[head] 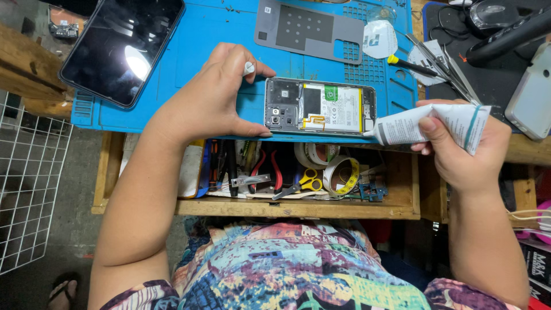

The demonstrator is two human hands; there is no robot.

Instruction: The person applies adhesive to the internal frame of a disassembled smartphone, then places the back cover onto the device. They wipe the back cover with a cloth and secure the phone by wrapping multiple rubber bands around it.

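Here the person's left hand (215, 95) rests on a blue work mat (201, 46), its thumb and forefinger spread into a wide fork that braces the left end of an opened phone (319, 107). The thumb tip presses the phone's near corner and the forefinger curls over its far corner, where a small white cap (248, 68) sits pinched against the finger. The phone lies flat with its back off, showing a white battery and a dark camera block at the end nearest that hand.

The right hand (459, 146) is closed round a white glue tube (427, 123), thumb on top and fingers wrapped beneath. The tube points toward the left hand, and its nozzle tip touches the phone's right end at the near corner.

Beyond the left hand, well apart from it, a dark tablet (120, 49) lies at an angle across the mat's edge. Beyond the phone, between the two hands and farther from the person, lies a grey back cover (310, 28). Just beyond the right hand are tweezers (439, 63) and a yellow-tipped tool (410, 66).

Nearer the person than both hands, an open wooden drawer (287, 208) holds red-handled pliers (267, 166), yellow-handled scissors (307, 182) and rolls of tape (338, 172).
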